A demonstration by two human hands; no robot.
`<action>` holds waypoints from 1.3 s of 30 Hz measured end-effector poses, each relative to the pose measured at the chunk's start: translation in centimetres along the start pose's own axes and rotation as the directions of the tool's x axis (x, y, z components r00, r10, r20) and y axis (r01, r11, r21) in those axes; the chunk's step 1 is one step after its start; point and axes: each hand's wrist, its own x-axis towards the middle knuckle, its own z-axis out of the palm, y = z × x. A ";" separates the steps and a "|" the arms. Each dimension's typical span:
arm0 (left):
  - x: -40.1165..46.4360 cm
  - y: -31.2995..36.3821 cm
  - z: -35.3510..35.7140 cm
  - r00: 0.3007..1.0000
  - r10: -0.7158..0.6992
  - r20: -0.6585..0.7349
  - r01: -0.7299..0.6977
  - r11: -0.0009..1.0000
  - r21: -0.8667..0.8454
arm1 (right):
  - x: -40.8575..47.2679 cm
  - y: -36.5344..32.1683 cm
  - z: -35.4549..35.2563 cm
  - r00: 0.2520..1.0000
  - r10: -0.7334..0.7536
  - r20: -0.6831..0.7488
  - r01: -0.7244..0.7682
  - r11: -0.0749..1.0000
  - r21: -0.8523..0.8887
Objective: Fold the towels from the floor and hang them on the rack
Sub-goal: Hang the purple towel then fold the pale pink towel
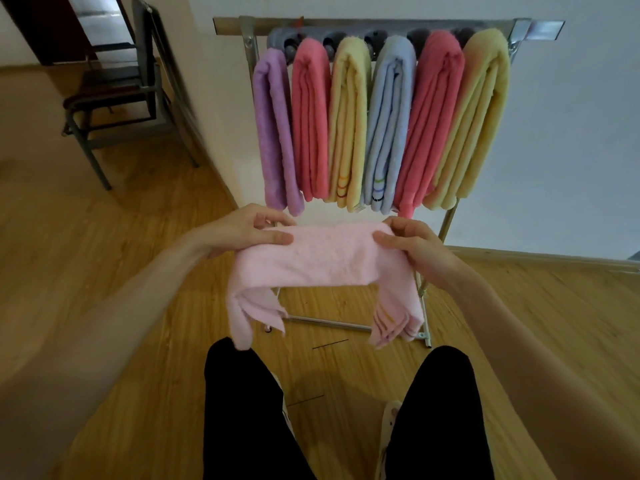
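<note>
Both forearms are bare right up to the near edge of the view, with no sleeve, watch or bracelet on either one. The left hand (247, 230) and the right hand (414, 247) wear no rings or gloves, and the nails are short and unpainted. The legs are in plain black trousers (242, 410). On the feet are pale slippers (389, 427); the one on the right foot shows a scatter of small dark markings, too small to make out.
</note>
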 end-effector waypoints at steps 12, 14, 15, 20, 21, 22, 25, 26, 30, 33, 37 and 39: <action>1.5 3.1 -7.1 0.997 0.003 -0.078 0.029 0.914 0.404 | 6.5 -9.2 1.9 0.950 -0.139 0.279 0.303 0.624 -0.720; 1.8 3.7 -9.4 0.998 0.010 -0.066 0.025 0.863 0.505 | 8.2 -11.4 2.1 0.941 -0.125 0.315 0.330 0.541 -0.774; 2.0 4.0 -10.7 0.997 0.027 -0.074 0.018 0.829 0.559 | 9.1 -12.7 2.2 0.939 -0.141 0.312 0.340 0.502 -0.795; 3.8 6.3 -16.6 0.914 0.264 -0.307 0.019 0.730 0.684 | 13.4 -19.3 3.0 0.905 -0.362 0.222 0.366 0.399 -0.841; 4.2 6.7 -17.6 0.881 0.308 -0.358 0.016 0.738 0.675 | 14.1 -20.3 3.2 0.893 -0.401 0.203 0.367 0.390 -0.844; 4.8 7.0 -18.5 0.848 0.350 -0.398 0.013 0.737 0.676 | 14.9 -21.3 3.4 0.887 -0.424 0.181 0.359 0.391 -0.848; 6.3 7.0 -21.4 0.790 0.412 -0.454 0.037 0.707 0.706 | 17.5 -23.5 4.0 0.864 -0.481 0.149 0.348 0.357 -0.867; 6.7 6.9 -22.2 0.777 0.429 -0.461 0.047 0.691 0.722 | 18.4 -24.1 4.2 0.857 -0.493 0.150 0.339 0.321 -0.884; 8.6 5.8 -24.2 0.726 0.491 -0.481 0.083 0.632 0.770 | 22.3 -24.8 5.3 0.854 -0.509 0.102 0.223 0.182 -0.958; 10.2 4.6 -24.7 0.694 0.511 -0.507 0.141 0.594 0.792 | 24.0 -23.8 6.9 0.849 -0.528 0.029 0.101 0.109 -0.989; 13.1 2.4 -24.4 0.657 0.538 -0.528 0.201 0.550 0.811 | 25.7 -21.4 9.1 0.788 -0.612 -0.068 -0.058 0.036 -0.998; 14.6 1.4 -24.1 0.646 0.556 -0.522 0.181 0.553 0.813 | 26.9 -19.7 9.9 0.739 -0.670 -0.063 -0.077 0.008 -0.997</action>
